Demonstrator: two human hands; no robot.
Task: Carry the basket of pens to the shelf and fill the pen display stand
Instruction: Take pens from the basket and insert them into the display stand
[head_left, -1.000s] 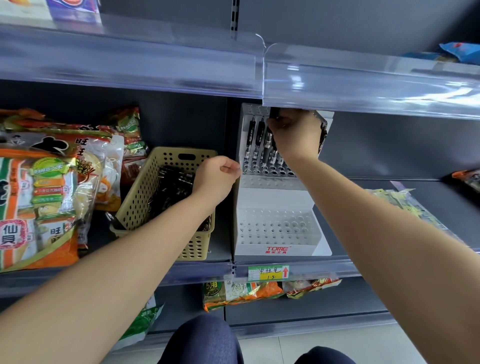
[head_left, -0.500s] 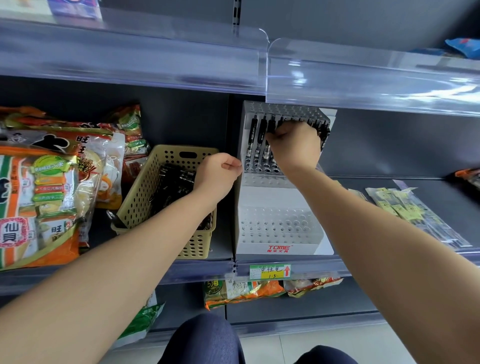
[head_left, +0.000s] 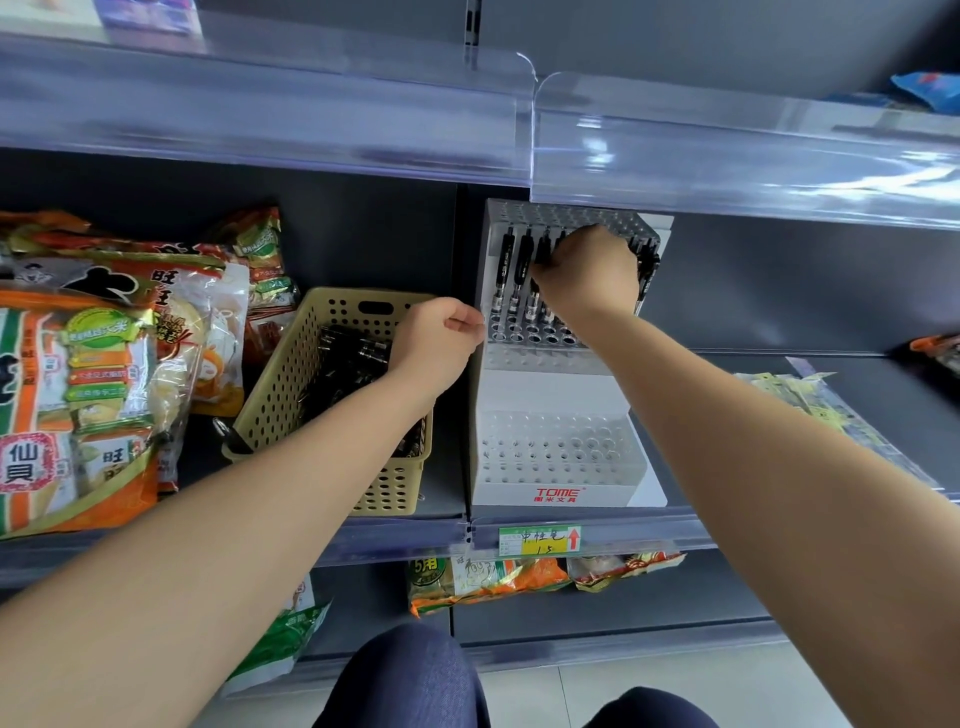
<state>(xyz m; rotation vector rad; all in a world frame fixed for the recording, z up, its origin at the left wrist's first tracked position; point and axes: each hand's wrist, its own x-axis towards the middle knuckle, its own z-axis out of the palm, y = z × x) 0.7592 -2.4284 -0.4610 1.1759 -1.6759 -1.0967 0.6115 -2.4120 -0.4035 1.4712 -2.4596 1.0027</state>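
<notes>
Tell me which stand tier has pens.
The upper tier, by the right hand: black pens stand in its holes. The lower tier shows bare holes.

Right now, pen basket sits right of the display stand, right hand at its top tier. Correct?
Not quite: the head view shows the beige basket left of the pen display stand. The right hand is at its top tier.
</notes>
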